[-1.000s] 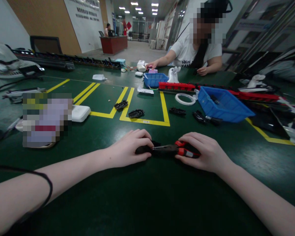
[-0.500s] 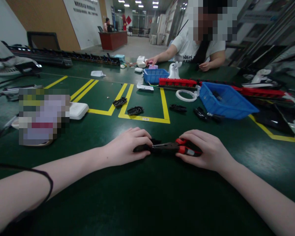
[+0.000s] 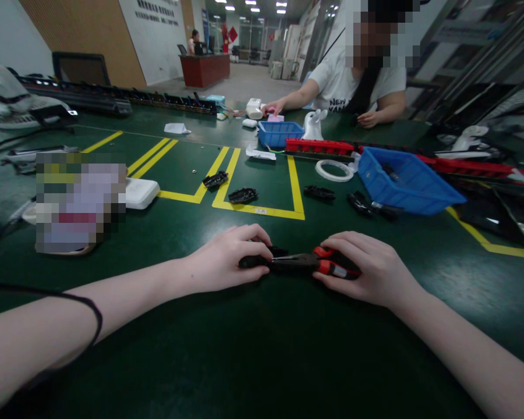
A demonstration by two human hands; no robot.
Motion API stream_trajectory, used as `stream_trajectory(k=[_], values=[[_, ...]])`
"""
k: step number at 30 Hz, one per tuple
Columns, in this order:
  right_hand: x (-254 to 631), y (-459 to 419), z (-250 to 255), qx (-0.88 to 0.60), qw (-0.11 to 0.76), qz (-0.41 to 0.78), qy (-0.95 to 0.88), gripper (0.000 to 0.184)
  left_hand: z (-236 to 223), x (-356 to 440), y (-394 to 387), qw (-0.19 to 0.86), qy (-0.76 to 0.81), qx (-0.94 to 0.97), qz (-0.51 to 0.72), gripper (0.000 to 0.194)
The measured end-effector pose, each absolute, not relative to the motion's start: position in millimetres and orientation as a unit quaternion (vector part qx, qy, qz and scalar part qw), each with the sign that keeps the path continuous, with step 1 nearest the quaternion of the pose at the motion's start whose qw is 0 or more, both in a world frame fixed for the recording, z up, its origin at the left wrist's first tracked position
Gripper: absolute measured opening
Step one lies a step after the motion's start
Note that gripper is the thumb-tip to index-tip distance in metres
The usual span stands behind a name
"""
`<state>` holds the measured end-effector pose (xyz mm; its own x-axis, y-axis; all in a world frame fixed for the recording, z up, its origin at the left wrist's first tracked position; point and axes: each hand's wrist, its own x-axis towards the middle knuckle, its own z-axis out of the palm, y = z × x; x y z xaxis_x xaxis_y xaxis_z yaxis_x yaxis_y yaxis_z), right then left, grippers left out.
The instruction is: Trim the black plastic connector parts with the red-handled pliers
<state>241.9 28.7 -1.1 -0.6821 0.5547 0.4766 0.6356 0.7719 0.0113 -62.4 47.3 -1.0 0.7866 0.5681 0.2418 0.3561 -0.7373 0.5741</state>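
Observation:
My left hand is closed around a small black plastic part, pinching it low over the green table. Red-and-black handled long-nose pliers are gripped in my right hand, with their handles inside the curled fingers. The jaws point left and meet the black part at my left fingertips. Whether they bite on it is too small to tell. Beyond my hands lie several similar black parts, among them one on a yellow line and one further right.
A blue bin stands at the right, by a white tape roll and a long red strip. A smaller blue basket is further back. Left are a white box and a blurred-out phone-like object. A person sits opposite.
The whole view has shifted slightly, so the scene sits a little further right. Both hands keep their grip on the black part and the pliers, almost unmoved.

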Motion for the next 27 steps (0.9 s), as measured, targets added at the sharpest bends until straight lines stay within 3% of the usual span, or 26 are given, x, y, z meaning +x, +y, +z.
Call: stream_trajectory(k=[27], values=[[244.2,28.5,0.2,-0.329,0.243,-0.09,-0.908,0.034,-2.5,-62.6,45.9,0.242,0.27,0.904,0.227,0.015]])
